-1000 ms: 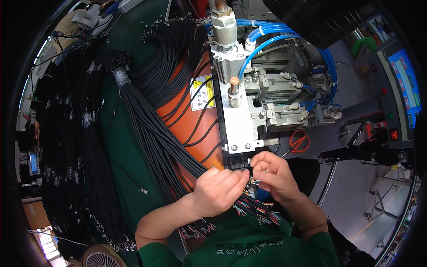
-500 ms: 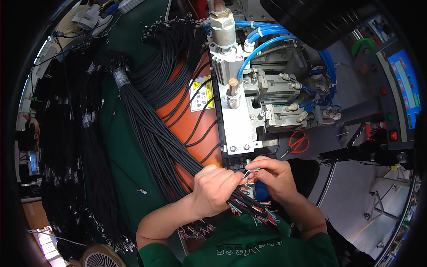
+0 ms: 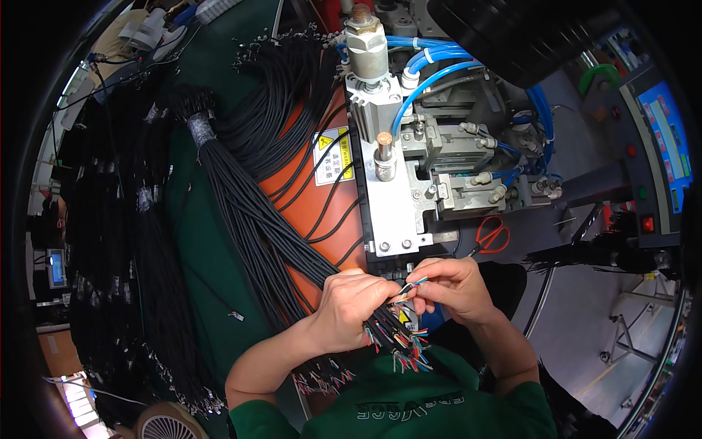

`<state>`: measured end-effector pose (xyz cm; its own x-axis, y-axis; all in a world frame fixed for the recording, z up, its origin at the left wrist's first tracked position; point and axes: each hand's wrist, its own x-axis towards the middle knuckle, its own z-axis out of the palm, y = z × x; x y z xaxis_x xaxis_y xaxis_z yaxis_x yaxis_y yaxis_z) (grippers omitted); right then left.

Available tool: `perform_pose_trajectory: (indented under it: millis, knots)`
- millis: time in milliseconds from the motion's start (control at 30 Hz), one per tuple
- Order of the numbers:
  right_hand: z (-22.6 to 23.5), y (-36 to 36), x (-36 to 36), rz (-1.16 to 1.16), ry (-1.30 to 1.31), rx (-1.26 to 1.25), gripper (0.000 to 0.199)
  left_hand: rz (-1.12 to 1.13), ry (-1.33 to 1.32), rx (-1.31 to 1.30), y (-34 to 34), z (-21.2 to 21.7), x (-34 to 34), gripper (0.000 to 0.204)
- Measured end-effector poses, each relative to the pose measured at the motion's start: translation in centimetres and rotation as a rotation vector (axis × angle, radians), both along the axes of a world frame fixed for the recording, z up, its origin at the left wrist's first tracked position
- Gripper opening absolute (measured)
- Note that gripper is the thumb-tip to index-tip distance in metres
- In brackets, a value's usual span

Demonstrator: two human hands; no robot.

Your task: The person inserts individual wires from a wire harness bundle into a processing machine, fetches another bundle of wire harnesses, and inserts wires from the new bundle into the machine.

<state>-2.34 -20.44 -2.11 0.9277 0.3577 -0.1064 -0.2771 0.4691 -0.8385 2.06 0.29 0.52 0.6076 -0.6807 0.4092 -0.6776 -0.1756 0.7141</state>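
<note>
My left hand (image 3: 352,304) is closed round a black cable, whose end shows past the thumb. More black cables of the bundle (image 3: 252,208) run under that hand, and their stripped ends (image 3: 406,344) fan out below it in red, white, blue and yellow wires. My right hand (image 3: 459,291) pinches the thin coloured wires (image 3: 417,283) at the held cable's tip between thumb and forefinger. Both hands are close together, just in front of the metal press machine (image 3: 391,197). Its lower front is partly hidden behind my fingers.
Red-handled scissors (image 3: 491,237) lie right of the machine. Blue air hoses (image 3: 439,55) loop over its top. A control panel with a screen (image 3: 667,146) stands at far right. More black cables (image 3: 117,256) hang at left beside the green table (image 3: 201,271). A fan (image 3: 167,424) is at lower left.
The loose cable ends below my left hand have shifted a little left. My right fingers have closed in along the wires at the cable tip. Both hands stay near the same place.
</note>
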Motion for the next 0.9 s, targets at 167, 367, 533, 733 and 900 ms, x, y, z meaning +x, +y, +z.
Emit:
perform_pose_trajectory:
  millis: [167, 367, 533, 733, 900]
  knots:
    - [0.6, -0.4, 0.2, -0.012, -0.068, -0.256, 0.016, -0.001, -0.037, 0.069, -0.1, 0.4, -0.4, 0.022]
    - [0.4, -0.4, 0.3, -0.031, -0.33, -0.588, 0.01, 0.023, -0.367, 0.286, -0.4, 0.3, -1.4, 0.014]
    - [1.3, 0.7, 0.1, -0.258, -0.753, -1.26, 0.009, 0.149, -0.36, 0.439, -0.8, 1.2, -1.7, 0.036]
    - [0.4, 0.9, 0.2, -0.252, -0.677, -1.19, 0.007, 0.124, -0.26, 0.464, -0.8, 1.1, -1.7, 0.046]
    - [0.0, 1.0, -0.1, -0.292, -0.675, -1.174, 0.007, 0.109, -0.219, 0.462, -0.9, 1.4, -1.5, 0.048]
